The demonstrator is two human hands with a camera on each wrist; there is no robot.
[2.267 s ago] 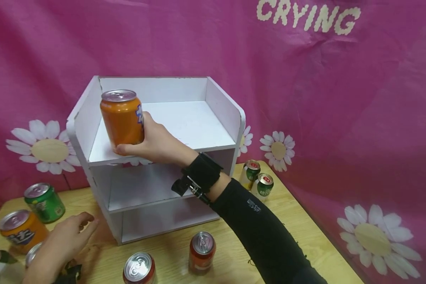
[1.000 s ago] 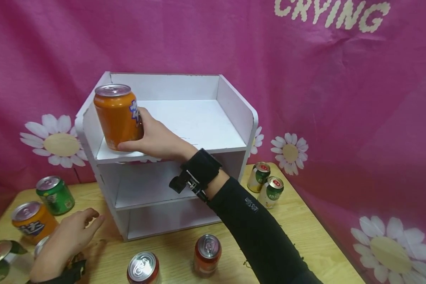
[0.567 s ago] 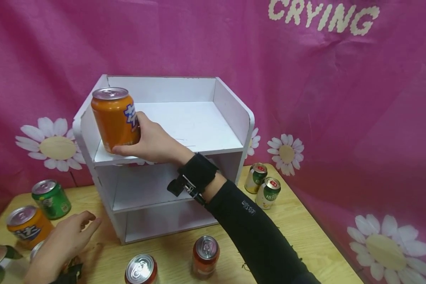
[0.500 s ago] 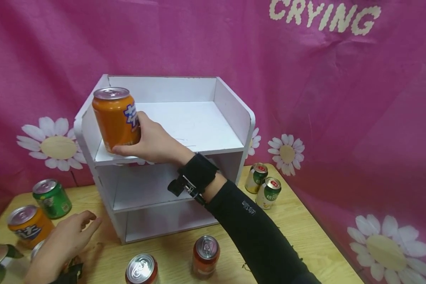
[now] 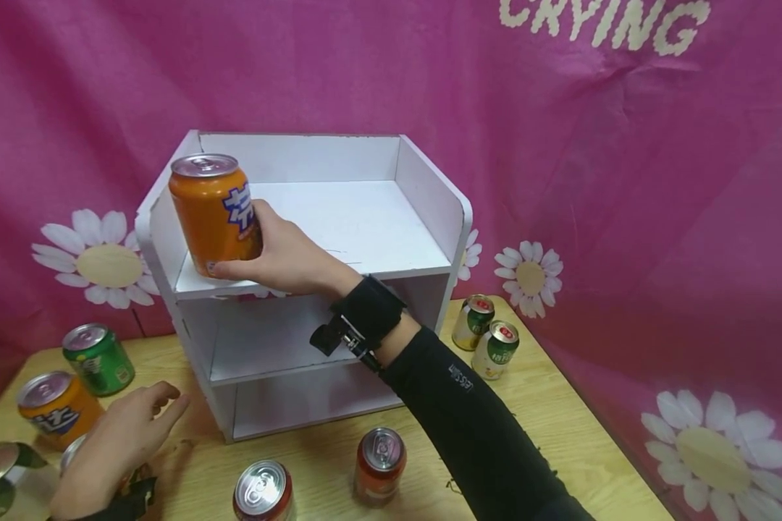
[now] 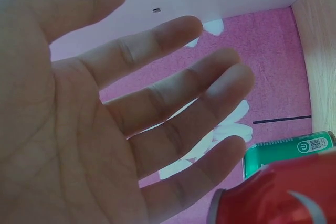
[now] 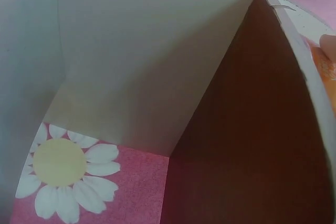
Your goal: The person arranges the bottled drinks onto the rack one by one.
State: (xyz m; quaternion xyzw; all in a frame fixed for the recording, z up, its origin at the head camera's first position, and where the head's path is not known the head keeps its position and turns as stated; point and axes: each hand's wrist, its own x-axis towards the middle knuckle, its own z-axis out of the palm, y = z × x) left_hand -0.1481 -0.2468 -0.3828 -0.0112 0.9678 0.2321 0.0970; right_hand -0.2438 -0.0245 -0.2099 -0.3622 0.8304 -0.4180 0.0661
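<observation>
One pink cloth (image 5: 599, 166): it fills the whole back, printed with daisies (image 5: 109, 265) and pale lettering (image 5: 606, 22).

Table (image 5: 560, 427): light wood, bearing the shelf unit and the loose cans.

White shelf unit (image 5: 345, 217): centre stage in front of the cloth, a walled top board over two compartments.

Black sleeve (image 5: 476, 434): crossing in front of the shelf unit from the lower right.

Right hand (image 5: 289, 250): gripping the orange can, thumb low across its near side (the other fingers are hidden behind it).

Left hand (image 5: 120, 441): low beside the unit, palm bare, fingers loosely extended; a red can (image 6: 283, 195) sits right by the little finger.

Orange can (image 5: 208, 217): in the right hand, about upright, at the top board's left front corner; whether its base touches, I cannot tell.

Left-side cans: green can (image 5: 99, 362), second orange can (image 5: 61, 411) and cream-and-green can (image 5: 22, 481).

Front pair: two red cans (image 5: 379, 470), apart from each other.

Right-side pair: two white-and-green cans (image 5: 495, 353), close together.
</observation>
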